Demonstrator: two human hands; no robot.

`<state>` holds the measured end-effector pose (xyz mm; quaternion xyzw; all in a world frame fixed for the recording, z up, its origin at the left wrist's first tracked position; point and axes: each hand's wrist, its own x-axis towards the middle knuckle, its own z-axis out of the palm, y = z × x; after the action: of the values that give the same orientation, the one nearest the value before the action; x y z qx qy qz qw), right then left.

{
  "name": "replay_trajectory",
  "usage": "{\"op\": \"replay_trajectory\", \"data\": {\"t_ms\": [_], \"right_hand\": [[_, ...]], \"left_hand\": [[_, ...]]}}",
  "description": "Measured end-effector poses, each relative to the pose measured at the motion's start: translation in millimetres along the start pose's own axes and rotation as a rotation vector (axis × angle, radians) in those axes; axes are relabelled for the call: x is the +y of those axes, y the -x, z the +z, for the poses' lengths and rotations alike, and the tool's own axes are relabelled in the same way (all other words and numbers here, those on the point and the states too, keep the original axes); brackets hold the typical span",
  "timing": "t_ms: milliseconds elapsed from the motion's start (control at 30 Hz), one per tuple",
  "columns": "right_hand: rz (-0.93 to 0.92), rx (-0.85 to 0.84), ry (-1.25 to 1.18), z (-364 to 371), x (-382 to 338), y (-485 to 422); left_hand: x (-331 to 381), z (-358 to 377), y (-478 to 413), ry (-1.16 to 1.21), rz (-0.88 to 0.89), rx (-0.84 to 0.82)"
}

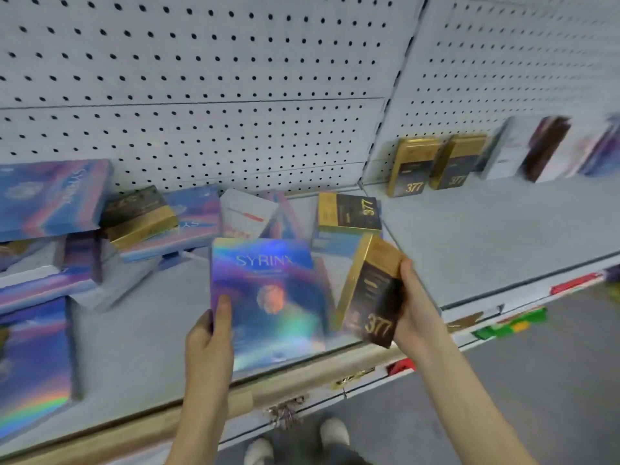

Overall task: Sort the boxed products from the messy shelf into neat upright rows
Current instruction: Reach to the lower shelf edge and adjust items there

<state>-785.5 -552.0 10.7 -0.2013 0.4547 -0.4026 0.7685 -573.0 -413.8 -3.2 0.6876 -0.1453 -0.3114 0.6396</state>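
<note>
My left hand [209,344] grips the lower left corner of a holographic blue SYRINX box [271,297], held upright above the shelf's front. My right hand [414,310] holds a black-and-gold 377 box [372,290] by its right edge, tilted. Behind them another 377 box [349,209] lies flat on a blue box. To the left, a messy heap [100,229] of SYRINX and 377 boxes lies at all angles. On the right shelf section two 377 boxes [432,166] stand upright against the back.
A white pegboard wall [218,78] backs the shelf [486,236]. More upright boxes [550,149], blurred, stand at the far right back. Price tags line the shelf's front rail [503,320]. A grey floor and my shoes [295,441] show below.
</note>
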Motion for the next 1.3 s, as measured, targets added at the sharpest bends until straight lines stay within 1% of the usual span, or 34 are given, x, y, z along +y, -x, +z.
{"op": "replay_trajectory", "data": {"t_ms": [67, 133, 200, 267, 367, 567, 700, 767, 833, 933, 1033, 1100, 1200, 1300], "right_hand": [[0.055, 0.048, 0.011, -16.1, -6.2, 7.1], [0.056, 0.052, 0.035, -35.1, -14.9, 13.0], [0.017, 0.025, 0.115, -57.3, -26.9, 16.1], [0.005, -0.030, 0.201, -88.6, -44.5, 21.0], [0.019, -0.103, 0.299, -141.1, -68.7, 28.3], [-0.093, -0.104, 0.379, -224.8, -117.9, 39.7], [-0.202, -0.090, 0.407, -246.0, -153.9, 41.4], [-0.248, -0.041, 0.445, -251.0, -167.7, 39.8], [-0.290, 0.008, 0.488, -254.9, -182.1, 36.2], [-0.343, -0.037, 0.574, -263.0, -203.4, 28.3], [-0.266, -0.181, 0.670, -271.6, -222.5, 13.8], [-0.186, -0.224, 0.684, -276.2, -233.8, -2.4], [-0.160, -0.181, 0.698, -278.5, -253.2, -37.2], [-0.162, -0.104, 0.649, -272.8, -280.7, -84.5]], "left_hand": [[-2.1, 30.3, 17.0, 0.003, -0.029, -0.045], [-8.1, 58.8, 35.5, -0.006, -0.043, -0.102], [-15.0, 84.5, 52.6, -0.044, -0.038, -0.138], [-20.7, 114.0, 74.4, -0.059, -0.038, -0.136], [-27.6, 162.6, 112.1, -0.055, -0.094, -0.117], [-39.2, 259.0, 187.7, -0.098, -0.069, -0.159], [-34.3, 303.9, 221.3, -0.114, -0.064, -0.204], [-30.8, 323.0, 228.4, -0.110, -0.061, -0.245], [-27.3, 340.0, 231.2, -0.121, -0.067, -0.238], [-23.3, 359.9, 221.4, -0.107, -0.035, -0.200], [-20.6, 379.9, 198.2, -0.083, 0.006, -0.148], [-23.8, 395.0, 179.8, -0.033, 0.002, -0.142], [-31.3, 420.2, 148.3, 0.011, -0.010, -0.149], [-38.1, 443.9, 108.7, 0.059, -0.038, -0.017]]}}
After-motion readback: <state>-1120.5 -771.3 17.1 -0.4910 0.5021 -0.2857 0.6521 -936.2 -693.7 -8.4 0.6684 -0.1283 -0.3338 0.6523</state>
